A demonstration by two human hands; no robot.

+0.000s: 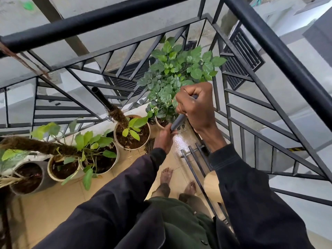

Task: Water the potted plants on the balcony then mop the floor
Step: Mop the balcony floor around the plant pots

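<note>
Gripping the grey mop handle (178, 121), your right hand (196, 106) is clenched round its upper part, directly in front of the leafy corner plant (172, 72). Your left hand (164, 138) grasps the same handle lower down, just below that plant's pot. Dark mop strands (150, 145) lie on the tiled floor (53, 203), below and left of the plant. Wet, glossy tiles show just below it. A cream pot (133, 147) stands immediately to its left, with further pots beyond along the black railing (125, 20).
</note>
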